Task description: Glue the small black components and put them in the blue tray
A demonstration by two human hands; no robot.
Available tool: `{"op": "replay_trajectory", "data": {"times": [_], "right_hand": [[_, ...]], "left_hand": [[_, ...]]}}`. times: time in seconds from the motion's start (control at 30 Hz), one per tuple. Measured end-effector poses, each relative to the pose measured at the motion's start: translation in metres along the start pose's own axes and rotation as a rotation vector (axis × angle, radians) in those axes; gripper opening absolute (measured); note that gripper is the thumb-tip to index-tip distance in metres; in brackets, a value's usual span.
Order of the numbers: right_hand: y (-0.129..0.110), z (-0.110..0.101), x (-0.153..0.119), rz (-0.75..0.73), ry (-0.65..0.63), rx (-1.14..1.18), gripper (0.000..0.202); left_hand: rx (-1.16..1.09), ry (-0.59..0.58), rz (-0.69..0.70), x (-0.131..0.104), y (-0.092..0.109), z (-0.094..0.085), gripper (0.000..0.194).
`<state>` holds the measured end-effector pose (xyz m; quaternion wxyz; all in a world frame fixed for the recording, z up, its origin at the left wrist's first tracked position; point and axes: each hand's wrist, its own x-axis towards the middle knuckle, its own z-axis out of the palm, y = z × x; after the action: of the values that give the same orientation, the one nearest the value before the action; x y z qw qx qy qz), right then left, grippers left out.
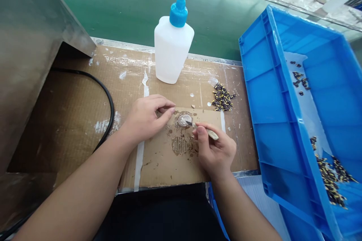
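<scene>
My right hand (216,148) grips a small brush by its pale handle (212,134). The brush's dark tip touches a small round clear disc or puddle (185,119) on the cardboard. Just left of that disc is my left hand (149,116), its thumb and forefinger drawn together. Whatever lies between those fingertips, if anything, is too small to make out. Below the disc, a round ribbed patch (180,145) marks the cardboard, with wet-looking spots around it.
A white bottle with a blue nozzle (174,49) stands behind my hands. To its right lies a pile of small black-and-yellow parts (223,97). A blue crate (271,109) on the right holds more of them. A black cable (109,101) curves along the left, beside a metal housing (31,45).
</scene>
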<state>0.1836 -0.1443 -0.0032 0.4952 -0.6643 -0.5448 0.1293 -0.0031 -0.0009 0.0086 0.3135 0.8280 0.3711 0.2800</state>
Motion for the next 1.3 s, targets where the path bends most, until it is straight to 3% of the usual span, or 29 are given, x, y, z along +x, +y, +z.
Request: {"op": "replay_trajectory", "data": {"times": [0.43,0.83,1.03,1.3], "right_hand": [[0.0013,0.0023,0.0000,0.066,0.014,0.021,0.014],[0.0047,0.0058,0.0021,0.243,0.000,0.193,0.023],[0.0064,0.0077,0.0002,0.224,0.069,0.173,0.021],[0.0052,0.0085,0.0023,0.206,0.039,0.162,0.021]], "left_hand": [[-0.001,-0.002,-0.007,0.0003,0.0002,0.0003,0.018],[0.006,0.004,0.001,-0.0003,-0.0011,0.0009,0.016],[-0.003,0.000,0.005,-0.0005,-0.0008,0.0005,0.018],[-0.008,0.006,0.005,-0.0003,-0.0017,0.0013,0.018]]}}
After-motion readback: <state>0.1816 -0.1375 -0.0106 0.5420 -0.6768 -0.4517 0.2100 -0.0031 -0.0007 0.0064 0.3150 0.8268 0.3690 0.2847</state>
